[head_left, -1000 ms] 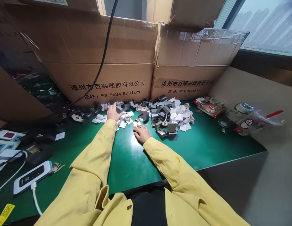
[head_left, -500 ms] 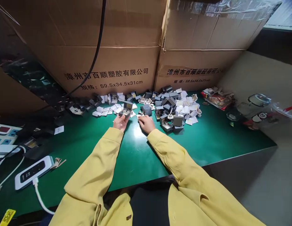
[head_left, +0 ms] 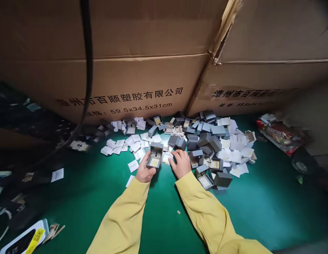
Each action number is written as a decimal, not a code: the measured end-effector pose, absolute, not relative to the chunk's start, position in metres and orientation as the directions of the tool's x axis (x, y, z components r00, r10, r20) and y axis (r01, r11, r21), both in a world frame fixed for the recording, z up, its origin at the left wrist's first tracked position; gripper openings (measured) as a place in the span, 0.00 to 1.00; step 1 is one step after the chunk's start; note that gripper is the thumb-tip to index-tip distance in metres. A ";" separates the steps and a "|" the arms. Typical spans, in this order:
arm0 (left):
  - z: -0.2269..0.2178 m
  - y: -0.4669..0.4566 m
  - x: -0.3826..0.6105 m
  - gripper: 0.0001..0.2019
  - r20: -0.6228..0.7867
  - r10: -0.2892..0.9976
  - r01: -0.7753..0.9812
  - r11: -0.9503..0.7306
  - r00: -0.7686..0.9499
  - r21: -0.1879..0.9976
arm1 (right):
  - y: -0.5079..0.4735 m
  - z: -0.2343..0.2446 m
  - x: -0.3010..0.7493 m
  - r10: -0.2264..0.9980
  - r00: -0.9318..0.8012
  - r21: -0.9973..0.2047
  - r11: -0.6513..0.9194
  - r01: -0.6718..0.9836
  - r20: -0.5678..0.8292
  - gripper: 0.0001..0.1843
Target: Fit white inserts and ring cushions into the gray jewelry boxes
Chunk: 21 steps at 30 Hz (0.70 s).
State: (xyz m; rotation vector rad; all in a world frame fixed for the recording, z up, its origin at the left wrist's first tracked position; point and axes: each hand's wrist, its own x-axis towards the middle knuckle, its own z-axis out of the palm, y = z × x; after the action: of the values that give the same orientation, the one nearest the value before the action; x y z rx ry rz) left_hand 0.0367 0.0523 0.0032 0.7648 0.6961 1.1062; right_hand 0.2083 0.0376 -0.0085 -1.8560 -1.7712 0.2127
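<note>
Cartons (head_left: 142, 79) behind grey boxes (head_left: 205, 140)

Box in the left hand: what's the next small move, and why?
Probably have the right hand pinch the white card beside it: the left hand holds the box with its lid up, and the right hand shows no clear grip on anything.

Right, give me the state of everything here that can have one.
Held box: open, lid raised
Left hand: gripping held box
Papers: loose, scattered
Right hand: curled near papers, hold unclear
Other boxes: some open
Cartons: standing
Cable: hanging
Packet: crumpled
White device: partly hidden, on or off unclear
</note>
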 end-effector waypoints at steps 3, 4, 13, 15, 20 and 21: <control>0.000 0.047 0.027 0.40 -0.143 0.932 -0.438 0.287 0.333 0.852 | 0.036 -0.011 0.210 0.961 0.121 -0.530 0.031 0.848 0.250 0.10; 0.000 0.045 0.024 0.41 -0.150 0.929 -0.418 0.292 0.339 0.860 | 0.036 -0.012 0.211 0.961 0.123 -0.551 0.036 0.833 0.248 0.08; 0.006 0.028 0.006 0.32 -0.223 0.926 -0.426 0.341 0.304 0.838 | 0.015 -0.014 0.221 0.949 0.123 -0.602 0.082 0.794 0.291 0.17; 0.008 0.025 0.006 0.31 -0.216 0.923 -0.430 0.343 0.317 0.835 | 0.008 -0.013 0.220 0.956 0.090 -0.550 0.083 0.831 0.281 0.22; 0.009 0.028 0.009 0.28 -0.170 0.932 -0.472 0.313 0.321 0.825 | 0.006 -0.016 0.221 0.965 0.047 -0.500 0.091 0.861 0.256 0.20; 0.008 0.029 0.010 0.28 -0.161 0.933 -0.471 0.306 0.323 0.828 | 0.008 -0.016 0.221 0.965 0.047 -0.497 0.090 0.863 0.256 0.20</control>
State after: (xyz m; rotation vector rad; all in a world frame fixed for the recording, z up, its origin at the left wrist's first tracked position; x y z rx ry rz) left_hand 0.0098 0.0289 0.0080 0.7607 0.7329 1.0473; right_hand 0.2210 0.0080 -0.0162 -1.7937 -1.8364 0.2478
